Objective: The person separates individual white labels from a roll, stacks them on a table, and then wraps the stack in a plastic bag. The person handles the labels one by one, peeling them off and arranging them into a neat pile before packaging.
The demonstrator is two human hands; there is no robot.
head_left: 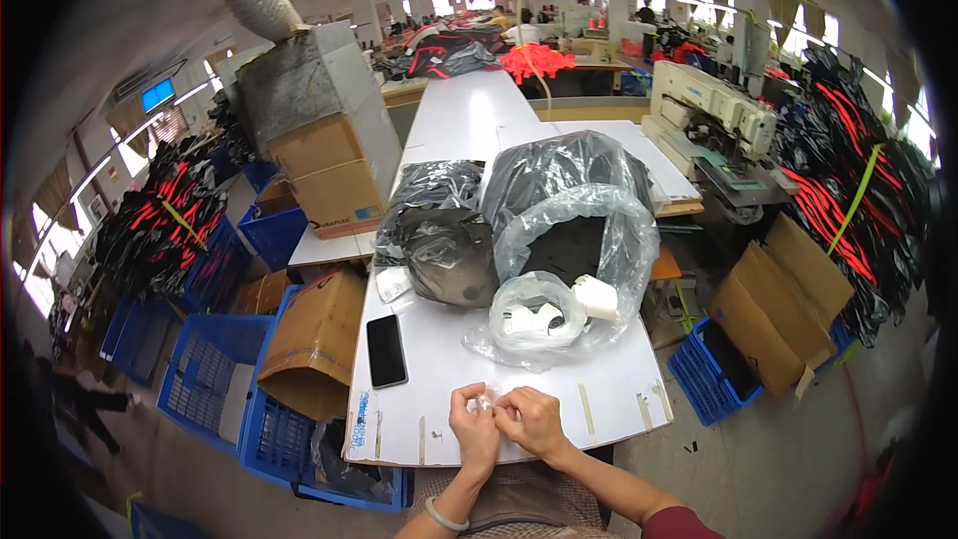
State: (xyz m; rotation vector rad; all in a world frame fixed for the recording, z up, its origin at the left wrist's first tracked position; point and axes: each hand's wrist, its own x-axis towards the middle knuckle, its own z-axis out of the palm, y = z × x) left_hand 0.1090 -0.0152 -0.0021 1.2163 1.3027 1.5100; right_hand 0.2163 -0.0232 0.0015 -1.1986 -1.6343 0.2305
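Observation:
Near the front edge of the white table (624, 389), my left hand (473, 431) and my right hand (533, 421) meet with fingers curled and pinched. A small, pale, see-through piece (486, 402) shows between the fingertips; its kind is too small to make out. Just beyond lies an open clear plastic bag (534, 344) with white and dark pieces in it. A white roll-like item (596, 296) sits at its right side. Left of my hands rests a black smartphone (386, 350).
Behind are a larger clear bag (629, 230) of black pieces and dark plastic-wrapped bundles (449, 255). Blue crates (205, 379) and a cardboard box (314, 344) stand at the left. On the right are a sewing machine (714, 105) and another open carton (773, 309).

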